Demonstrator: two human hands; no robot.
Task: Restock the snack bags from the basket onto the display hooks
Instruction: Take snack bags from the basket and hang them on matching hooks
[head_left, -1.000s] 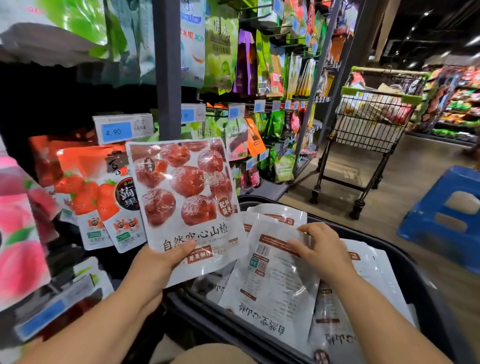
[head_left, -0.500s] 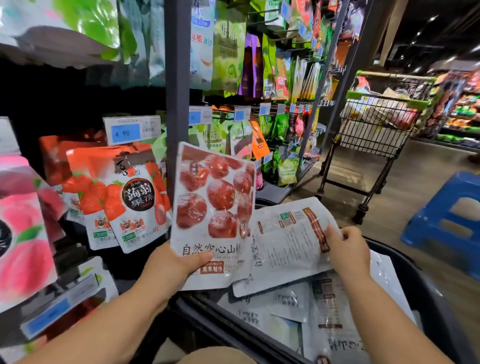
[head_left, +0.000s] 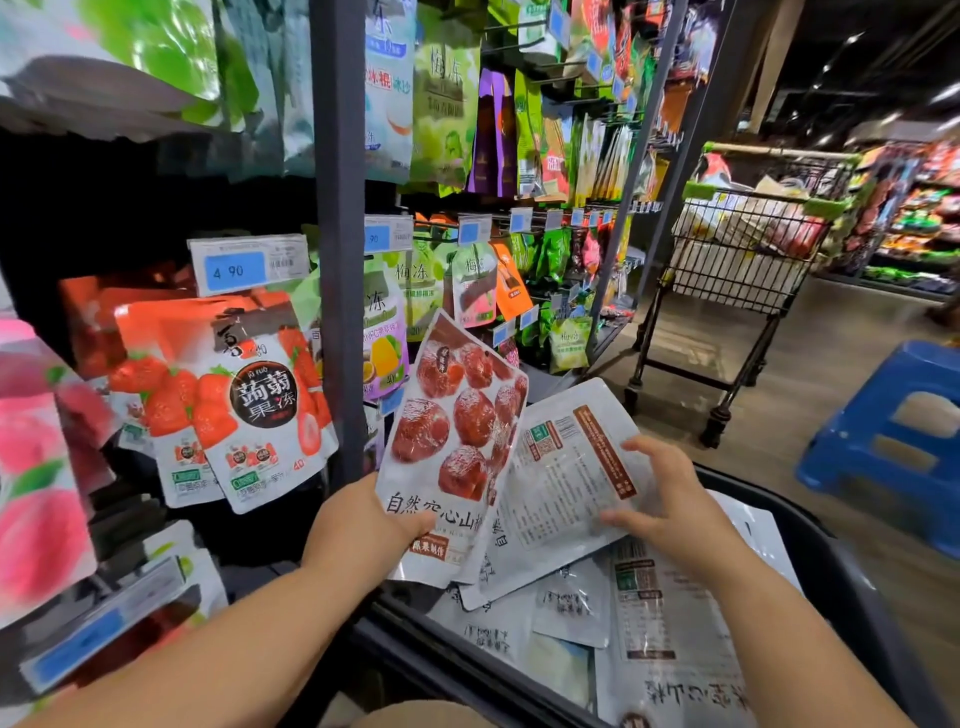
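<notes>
Head view, one item to each side. Left hand (head_left: 363, 525): thumb across the front, pinching the lower left corner of a hawthorn snack bag (head_left: 457, 431), printed face toward me, held upright just right of the grey post (head_left: 337, 234). Right hand (head_left: 670, 499): grips the right edge of a second snack bag (head_left: 566, 483), label side showing, its left edge overlapped by the first bag. The hands are apart, each clamped on its own bag. Basket (head_left: 852, 582): near right, beneath both hands, holding more bags of the same line (head_left: 670, 623) lying label side up. Rack, left: strawberry jelly bags (head_left: 244, 410) hanging below a price tag (head_left: 249, 267). Far right: shopping trolley (head_left: 743, 249) and blue stool (head_left: 893, 436). Step, as I judge it: gathering bags from the basket, with neither of these two hung yet. The next move calls for squaring the second bag against the first, faces turned the same way. After that I find the hole at the top and thread it onto one of the display hooks. The prongs are hidden behind hanging stock, so I cannot tell which hook is theirs.
</notes>
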